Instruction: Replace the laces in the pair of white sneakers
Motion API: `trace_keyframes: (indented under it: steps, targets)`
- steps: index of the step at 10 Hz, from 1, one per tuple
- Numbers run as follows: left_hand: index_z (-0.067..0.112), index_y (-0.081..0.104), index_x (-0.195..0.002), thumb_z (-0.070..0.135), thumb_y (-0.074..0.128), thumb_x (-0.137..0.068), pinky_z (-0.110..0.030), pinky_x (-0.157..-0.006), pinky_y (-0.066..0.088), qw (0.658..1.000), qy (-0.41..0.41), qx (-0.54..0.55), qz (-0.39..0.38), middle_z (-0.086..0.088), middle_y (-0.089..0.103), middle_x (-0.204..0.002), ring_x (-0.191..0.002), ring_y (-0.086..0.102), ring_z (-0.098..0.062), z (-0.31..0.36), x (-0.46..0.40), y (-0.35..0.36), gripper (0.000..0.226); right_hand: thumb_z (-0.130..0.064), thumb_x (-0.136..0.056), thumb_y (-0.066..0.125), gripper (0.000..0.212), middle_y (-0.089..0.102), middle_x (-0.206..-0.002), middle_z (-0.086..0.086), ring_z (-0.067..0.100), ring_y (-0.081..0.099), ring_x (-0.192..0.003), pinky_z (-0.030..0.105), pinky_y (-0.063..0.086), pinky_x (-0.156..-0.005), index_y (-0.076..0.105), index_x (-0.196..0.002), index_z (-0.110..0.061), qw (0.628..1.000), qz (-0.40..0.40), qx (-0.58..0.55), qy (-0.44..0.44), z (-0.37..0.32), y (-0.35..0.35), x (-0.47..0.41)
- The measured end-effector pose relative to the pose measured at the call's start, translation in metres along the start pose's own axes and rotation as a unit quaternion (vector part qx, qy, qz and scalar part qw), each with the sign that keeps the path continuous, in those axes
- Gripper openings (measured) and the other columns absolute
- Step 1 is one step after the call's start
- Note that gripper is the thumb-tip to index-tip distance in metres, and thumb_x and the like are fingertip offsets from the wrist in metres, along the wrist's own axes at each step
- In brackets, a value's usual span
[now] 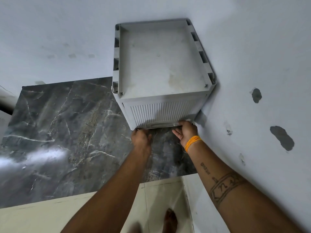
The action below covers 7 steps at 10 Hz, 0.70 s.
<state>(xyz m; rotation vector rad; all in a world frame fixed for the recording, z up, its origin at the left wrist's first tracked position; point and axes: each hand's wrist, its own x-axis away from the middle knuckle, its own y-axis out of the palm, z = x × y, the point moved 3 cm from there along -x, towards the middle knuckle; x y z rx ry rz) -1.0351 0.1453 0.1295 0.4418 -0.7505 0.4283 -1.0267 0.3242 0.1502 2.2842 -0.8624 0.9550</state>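
Pale blue-grey walls [67, 31] meet in a corner; right wall scarred with dark patches where paint has flaked off

Dark grey marble-pattern floor [58, 132], white veining, a bright glare streak at left. Nearer the person, a cream tiled strip [50, 217]

Grey plastic storage cabinet [161, 64] pushed into the corner, touching or all but touching the right wall. Top is a shallow tray with a raised rim, notched slots down both long sides, dusty and faintly stained. Front face is a ribbed panel [161, 113], vertical grooves, with a flat handle recess along its lower edge

Both bare forearms reach down to the base of that front panel. Right forearm carries a band tattoo and a line of script

Left hand [141, 137] at the lower left corner of the panel, fingers curled under the edge; tips hidden, so how firm the grip is cannot be told

Right hand [185, 132] at the lower right, fingers bent over the bottom lip of the panel, thumb lying straight along beneath it. Orange thread wristband [191, 142] on that wrist

One bare foot [170, 219] on the cream tile, bottom centre

White sneakers and laces: not to be seen from here; whether they sit inside the cabinet cannot be told
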Motion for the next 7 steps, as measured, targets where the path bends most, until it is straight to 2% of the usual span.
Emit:
trace_keyframes:
  steps: [1, 2, 3, 4, 5, 6, 7]
  targets:
    - [0.001, 0.066, -0.118, -0.013, 0.044, -0.084, -0.027, -0.049, 0.043, 1.0, 0.002, -0.008, 0.015, -0.001, 0.06, -0.067, -0.056, 0.056, -0.017, 0.001, -0.001, 0.002, 0.043, 0.0, -0.094, 0.057, 0.033, 0.063, -0.113, 0.016, 0.027, 0.063, -0.097, 0.045, 0.058, -0.093, 0.058, -0.127, 0.0, 1.0, -0.003, -0.001, -0.004, -0.002, 0.001, -0.006]
    - [0.001, 0.066, -0.121, -0.007, 0.047, -0.083, -0.031, -0.057, 0.05, 0.999, 0.004, -0.024, 0.026, -0.006, 0.066, -0.073, -0.065, 0.059, -0.023, 0.001, -0.003, 0.001, 0.043, 0.0, -0.093, 0.058, 0.034, 0.065, -0.118, 0.018, 0.028, 0.066, -0.1, 0.046, 0.059, -0.092, 0.057, -0.127, 0.001, 1.0, -0.006, 0.002, -0.009, -0.005, 0.001, -0.011]
    - [0.015, 0.071, -0.116, 0.003, 0.052, -0.082, -0.039, -0.07, 0.059, 0.998, 0.017, -0.053, 0.027, -0.008, 0.074, -0.088, -0.08, 0.066, -0.029, 0.0, -0.011, -0.001, 0.041, -0.002, -0.094, 0.06, 0.026, 0.065, -0.115, 0.015, 0.026, 0.065, -0.103, 0.042, 0.061, -0.087, 0.061, -0.12, -0.001, 1.0, 0.001, 0.027, -0.014, -0.006, 0.0, -0.015]
    - [0.018, 0.071, -0.118, 0.015, 0.055, -0.078, -0.044, -0.081, 0.06, 0.994, 0.036, -0.102, 0.023, -0.01, 0.076, -0.1, -0.091, 0.069, -0.031, 0.002, -0.013, 0.001, 0.043, -0.006, -0.096, 0.063, 0.028, 0.065, -0.118, 0.015, 0.026, 0.064, -0.108, 0.037, 0.063, -0.076, 0.062, -0.123, 0.0, 0.997, 0.011, 0.071, -0.025, -0.01, -0.001, -0.015]
    - [0.015, 0.07, -0.122, 0.019, 0.055, -0.078, -0.049, -0.089, 0.059, 0.991, 0.042, -0.126, 0.018, -0.014, 0.075, -0.106, -0.098, 0.07, -0.033, 0.006, -0.008, 0.0, 0.046, -0.007, -0.097, 0.062, 0.029, 0.064, -0.119, 0.014, 0.026, 0.063, -0.111, 0.035, 0.062, -0.075, 0.063, -0.125, -0.001, 0.995, 0.006, 0.095, -0.024, -0.009, -0.003, -0.014]
    - [0.014, 0.069, -0.124, 0.013, 0.057, -0.089, -0.056, -0.095, 0.056, 0.985, 0.064, -0.161, -0.002, -0.022, 0.071, -0.118, -0.109, 0.068, -0.036, 0.008, 0.002, -0.003, 0.037, -0.009, -0.097, 0.061, 0.022, 0.065, -0.116, 0.011, 0.024, 0.064, -0.104, 0.035, 0.062, -0.074, 0.066, -0.119, -0.006, 0.991, 0.012, 0.123, -0.046, -0.006, -0.007, -0.006]
    - [0.018, 0.067, -0.125, 0.01, 0.058, -0.091, -0.039, -0.074, 0.06, 0.98, 0.072, -0.182, -0.022, -0.015, 0.073, -0.108, -0.086, 0.069, -0.027, 0.011, 0.019, -0.003, 0.036, -0.01, -0.097, 0.061, 0.013, 0.069, -0.109, 0.011, 0.023, 0.066, -0.097, 0.037, 0.062, -0.076, 0.068, -0.107, -0.01, 0.986, 0.017, 0.145, -0.078, -0.004, -0.009, 0.008]
